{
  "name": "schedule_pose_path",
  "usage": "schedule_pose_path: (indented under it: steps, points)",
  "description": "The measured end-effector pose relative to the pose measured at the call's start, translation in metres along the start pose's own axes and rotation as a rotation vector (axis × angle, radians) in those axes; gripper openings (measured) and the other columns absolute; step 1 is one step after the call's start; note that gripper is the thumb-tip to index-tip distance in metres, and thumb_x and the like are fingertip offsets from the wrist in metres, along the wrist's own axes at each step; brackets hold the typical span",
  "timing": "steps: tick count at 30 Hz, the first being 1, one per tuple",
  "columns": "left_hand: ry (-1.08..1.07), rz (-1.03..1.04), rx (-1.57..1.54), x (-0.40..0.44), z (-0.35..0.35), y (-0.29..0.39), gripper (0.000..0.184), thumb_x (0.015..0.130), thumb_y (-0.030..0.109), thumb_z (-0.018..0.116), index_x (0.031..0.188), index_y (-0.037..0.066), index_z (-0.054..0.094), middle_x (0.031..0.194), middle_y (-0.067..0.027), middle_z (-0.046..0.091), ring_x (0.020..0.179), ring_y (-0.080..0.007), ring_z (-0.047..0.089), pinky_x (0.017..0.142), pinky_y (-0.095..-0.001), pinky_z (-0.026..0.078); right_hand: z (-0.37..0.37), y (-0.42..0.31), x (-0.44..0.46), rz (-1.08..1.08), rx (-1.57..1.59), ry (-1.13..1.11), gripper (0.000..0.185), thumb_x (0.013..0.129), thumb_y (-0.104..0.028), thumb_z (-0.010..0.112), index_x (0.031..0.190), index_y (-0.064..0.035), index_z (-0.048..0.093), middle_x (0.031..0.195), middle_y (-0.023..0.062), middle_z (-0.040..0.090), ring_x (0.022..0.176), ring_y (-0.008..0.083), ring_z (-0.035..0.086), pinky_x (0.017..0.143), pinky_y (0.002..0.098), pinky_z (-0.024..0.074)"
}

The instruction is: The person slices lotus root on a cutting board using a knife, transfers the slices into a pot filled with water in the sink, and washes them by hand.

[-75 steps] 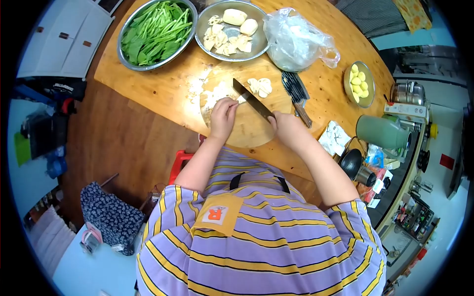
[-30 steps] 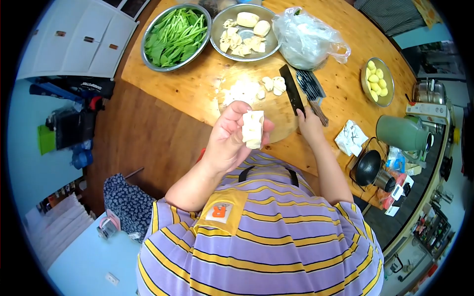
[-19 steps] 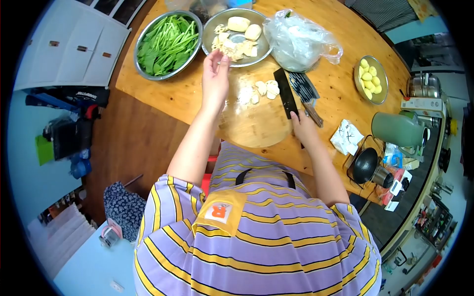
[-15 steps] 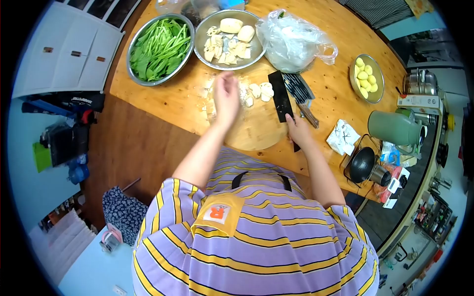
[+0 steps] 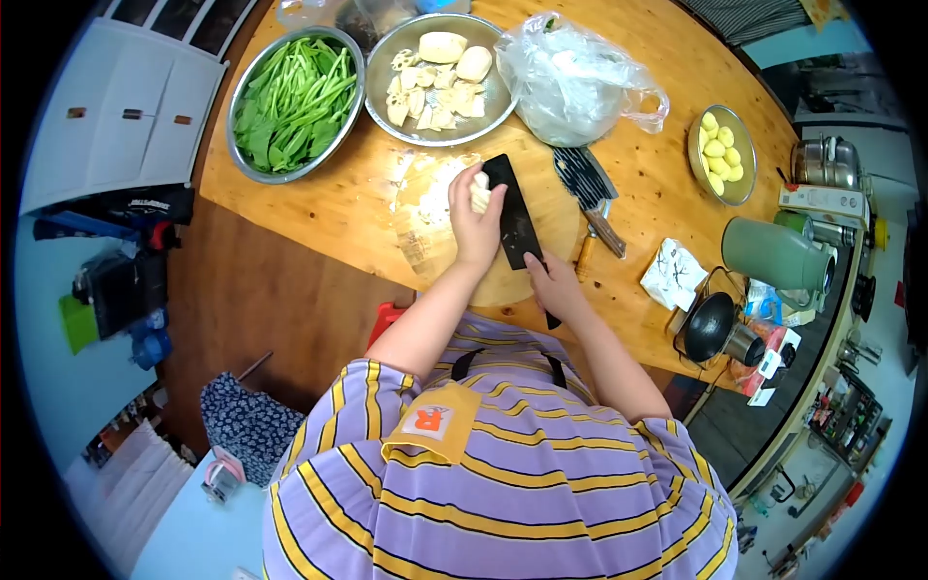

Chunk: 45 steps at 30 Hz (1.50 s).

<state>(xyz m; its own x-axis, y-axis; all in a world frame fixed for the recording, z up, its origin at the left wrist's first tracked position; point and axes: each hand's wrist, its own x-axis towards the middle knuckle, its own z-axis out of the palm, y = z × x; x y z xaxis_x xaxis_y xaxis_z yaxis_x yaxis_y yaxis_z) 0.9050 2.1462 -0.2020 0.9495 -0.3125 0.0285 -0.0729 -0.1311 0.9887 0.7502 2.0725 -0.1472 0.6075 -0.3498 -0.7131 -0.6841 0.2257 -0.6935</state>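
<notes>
My right hand is closed around the handle of a black cleaver, whose blade lies over the round wooden cutting board. Pale lotus root slices are gathered in my left hand, whose fingers curl round them against the blade's left side. Small white scraps and wet marks spread over the board's left part. Just beyond the board stands a metal basin with cut lotus root pieces and two larger chunks.
A bowl of leafy greens stands at the back left. Behind the board are a plastic bag and a slotted peeler-like blade beside a wooden handle. Rightward are a bowl of peeled potatoes, crumpled paper and a green jug.
My left hand has closed on the lotus root slices that lay on the board. The cleaver has moved left and toward me, up against them.
</notes>
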Motion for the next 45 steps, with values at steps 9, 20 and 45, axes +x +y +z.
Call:
schedule_pose_path:
  steps: [9,20,45]
  points:
    - [-0.01,-0.866,-1.441,0.045,-0.052,0.108,0.029,0.103,0.027,0.055,0.131,0.018,0.054,0.128,-0.0104,0.062,0.118,-0.0244,0.06,0.093,-0.0358,0.054,-0.023,-0.057,-0.051,-0.088,0.171,0.079,0.028,0.107,-0.033,0.051,0.092,-0.0092,0.049,0.06,0.0004,0.047,0.041,0.011,0.044,0.038,0.0263,0.0377]
    - [0.053,-0.873,-1.417,0.19,-0.059,0.111,0.061,0.085,0.022,0.048,0.145,0.016,0.041,0.151,-0.018,0.044,0.149,-0.0377,0.029,0.12,-0.06,0.02,0.003,-0.056,-0.017,-0.015,0.083,0.183,0.029,0.106,-0.033,0.054,0.097,-0.0058,0.059,0.059,-0.002,0.047,0.041,0.0099,0.045,0.04,0.0274,0.0405]
    - [-0.522,0.471,1.212,0.257,0.033,0.038,0.055,0.068,0.038,0.086,0.11,0.013,0.062,0.101,-0.0106,0.066,0.099,-0.0315,0.062,0.082,-0.0425,0.051,0.017,-0.079,-0.01,-0.127,-0.532,0.603,0.031,0.098,-0.032,0.063,0.093,-0.0015,0.059,0.08,0.0275,0.065,0.078,0.0488,0.062,0.065,0.0514,0.049]
